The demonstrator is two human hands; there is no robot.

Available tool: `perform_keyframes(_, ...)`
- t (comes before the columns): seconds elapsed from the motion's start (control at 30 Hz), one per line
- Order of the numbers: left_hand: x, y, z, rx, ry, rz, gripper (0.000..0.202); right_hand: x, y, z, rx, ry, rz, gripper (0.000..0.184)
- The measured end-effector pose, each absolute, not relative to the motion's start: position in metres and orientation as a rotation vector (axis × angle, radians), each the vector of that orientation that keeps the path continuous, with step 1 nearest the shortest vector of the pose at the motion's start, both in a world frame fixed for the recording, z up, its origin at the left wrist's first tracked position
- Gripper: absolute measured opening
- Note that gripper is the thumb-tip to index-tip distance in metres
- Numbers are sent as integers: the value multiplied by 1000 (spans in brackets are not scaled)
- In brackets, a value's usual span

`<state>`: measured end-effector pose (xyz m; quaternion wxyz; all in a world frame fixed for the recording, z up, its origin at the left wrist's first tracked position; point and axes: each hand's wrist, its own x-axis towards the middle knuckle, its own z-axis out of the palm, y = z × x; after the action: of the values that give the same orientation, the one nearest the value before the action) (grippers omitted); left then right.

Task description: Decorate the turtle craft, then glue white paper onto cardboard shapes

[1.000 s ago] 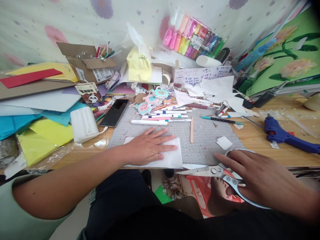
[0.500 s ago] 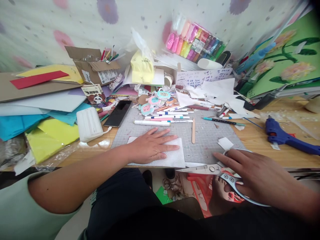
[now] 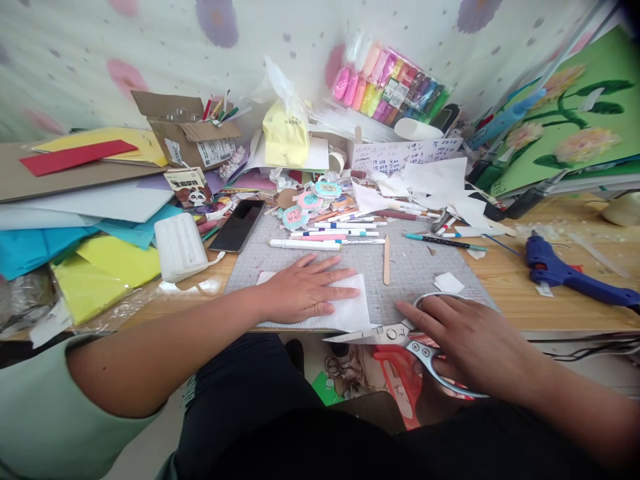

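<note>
My left hand (image 3: 306, 291) lies flat with its fingers spread over a white, textured paper towel (image 3: 350, 310) at the front edge of the grey cutting mat (image 3: 395, 260). The sheet's front edge reaches the table edge. In my right hand (image 3: 463, 340) is a pair of scissors (image 3: 395, 333) with silver handles, my fingers through the loops. Its blades point left along the table's front edge, just under the near right corner of the towel. A wooden craft stick (image 3: 387, 261) and a small white paper piece (image 3: 449, 283) lie on the mat beyond.
Several markers (image 3: 335, 233) lie across the mat behind my left hand. A phone (image 3: 238, 227) and a white power bank (image 3: 181, 247) are at left. To the right rests a blue glue gun (image 3: 570, 270). Coloured sheets (image 3: 105, 273) pile up on the far left.
My right hand has moved left with the scissors, bringing the blades along the front edge beneath the towel. My left hand stays almost still on the sheet.
</note>
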<state>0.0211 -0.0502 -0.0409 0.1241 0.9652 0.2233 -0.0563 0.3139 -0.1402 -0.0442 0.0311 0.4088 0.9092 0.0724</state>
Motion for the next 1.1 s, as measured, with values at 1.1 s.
perform_keyframes(1.1,21,-51,-42,2799,662,-167,48,310,-136,-48,1232,2821,246,58)
